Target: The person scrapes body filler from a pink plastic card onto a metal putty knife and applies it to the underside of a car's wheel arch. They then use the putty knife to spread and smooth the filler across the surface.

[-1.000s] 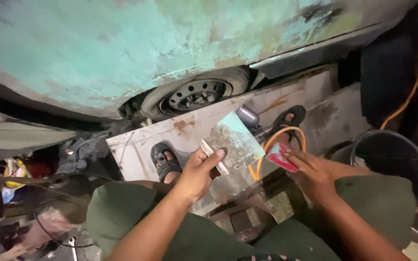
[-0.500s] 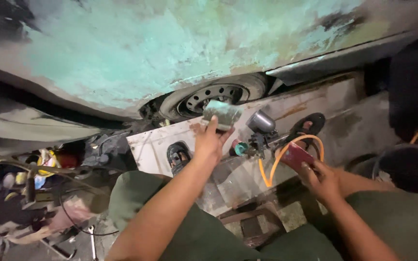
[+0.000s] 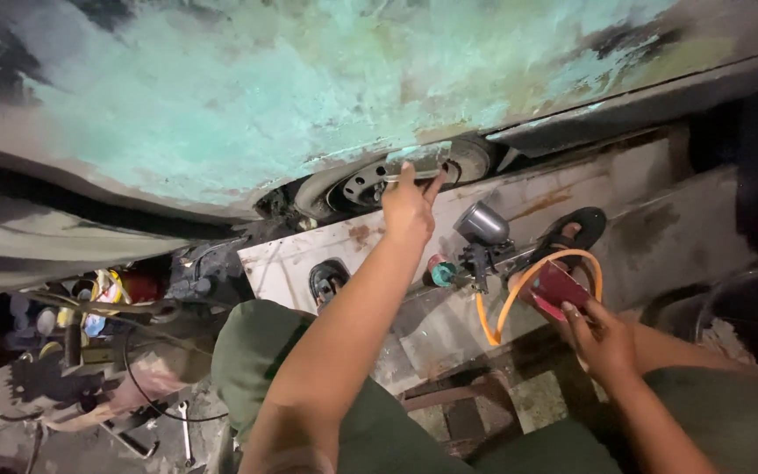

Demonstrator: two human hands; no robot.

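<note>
Red packet (image 3: 558,288) in right hand (image 3: 603,338)

Left hand (image 3: 407,206) lifts sheet (image 3: 423,160) (greenish); right hand (image 3: 603,338) grips red block (image 3: 556,288).

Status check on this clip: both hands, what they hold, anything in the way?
Left hand presses flat sheet on green car panel. Right hand holds red block. Grey spray gun lies between, orange hose looped beside.
</note>
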